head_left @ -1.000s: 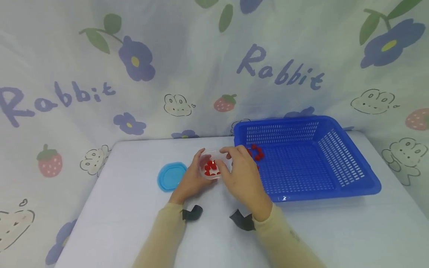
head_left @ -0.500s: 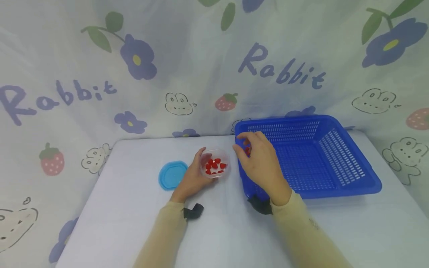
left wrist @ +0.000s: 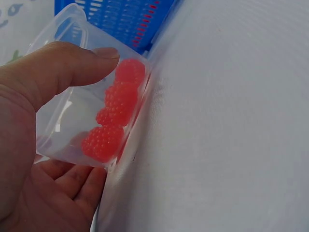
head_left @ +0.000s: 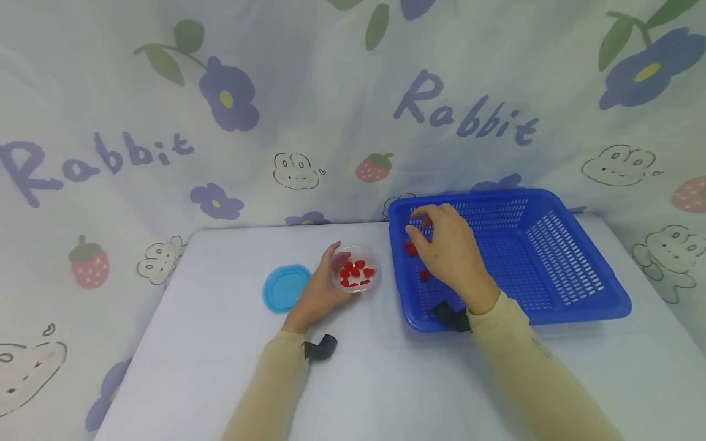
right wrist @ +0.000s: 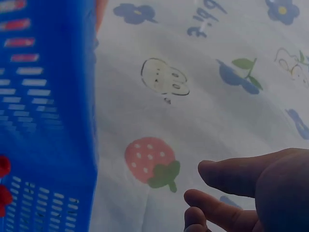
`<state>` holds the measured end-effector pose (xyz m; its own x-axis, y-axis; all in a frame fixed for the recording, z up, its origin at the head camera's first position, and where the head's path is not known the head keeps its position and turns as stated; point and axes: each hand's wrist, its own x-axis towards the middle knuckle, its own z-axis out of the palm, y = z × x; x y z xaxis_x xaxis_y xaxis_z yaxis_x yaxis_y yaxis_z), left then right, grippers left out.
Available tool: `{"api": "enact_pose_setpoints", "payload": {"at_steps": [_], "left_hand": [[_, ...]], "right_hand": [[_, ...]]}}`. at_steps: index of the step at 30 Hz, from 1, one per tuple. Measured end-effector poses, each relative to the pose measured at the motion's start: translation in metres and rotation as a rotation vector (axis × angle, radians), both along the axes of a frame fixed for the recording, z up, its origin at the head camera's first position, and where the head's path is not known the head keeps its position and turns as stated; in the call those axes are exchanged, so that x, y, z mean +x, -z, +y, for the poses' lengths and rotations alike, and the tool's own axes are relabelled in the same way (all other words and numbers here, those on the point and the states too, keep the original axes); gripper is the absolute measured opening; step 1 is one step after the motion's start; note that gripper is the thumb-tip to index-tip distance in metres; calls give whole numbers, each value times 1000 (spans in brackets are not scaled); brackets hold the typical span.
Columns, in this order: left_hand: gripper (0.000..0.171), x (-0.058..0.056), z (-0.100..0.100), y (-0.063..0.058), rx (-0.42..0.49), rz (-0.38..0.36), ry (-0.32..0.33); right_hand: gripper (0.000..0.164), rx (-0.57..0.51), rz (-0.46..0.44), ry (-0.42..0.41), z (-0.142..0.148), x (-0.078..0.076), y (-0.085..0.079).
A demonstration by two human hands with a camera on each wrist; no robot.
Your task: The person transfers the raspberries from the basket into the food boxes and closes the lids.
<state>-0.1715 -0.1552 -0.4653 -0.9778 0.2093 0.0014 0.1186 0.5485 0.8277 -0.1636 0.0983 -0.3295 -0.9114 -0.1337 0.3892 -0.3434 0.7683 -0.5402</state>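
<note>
My left hand grips a small clear plastic tub standing on the white table, its thumb along one side and its fingers around the other. Several red raspberries lie at the bottom of the tub. Over the left part of a blue plastic basket hovers my right hand, with thumb and fingers bent but apart. Nothing shows between them in the right wrist view. Below that hand, more raspberries lie along the basket's left side, some hidden by the hand.
A light blue lid lies on the white table, left of the tub. Behind the table hangs a white cloth printed with flowers, rabbits and strawberries. The basket's raised rim stands between the tub and the basket's raspberries.
My right hand has moved from the tub's mouth rightward to over the basket. A raspberry near its fingers earlier now lies in the tub. The left hand and tub have stayed put.
</note>
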Motion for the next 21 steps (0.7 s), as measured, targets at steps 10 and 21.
{"api": "enact_pose_setpoints", "payload": {"at_steps": [10, 21], "left_hand": [[105, 0, 0, -1, -7, -7, -3], [104, -1, 0, 0, 8, -2, 14]], "right_hand": [[31, 123, -93, -14, 16, -17, 5], [32, 190, -345, -243, 29, -51, 15]]}}
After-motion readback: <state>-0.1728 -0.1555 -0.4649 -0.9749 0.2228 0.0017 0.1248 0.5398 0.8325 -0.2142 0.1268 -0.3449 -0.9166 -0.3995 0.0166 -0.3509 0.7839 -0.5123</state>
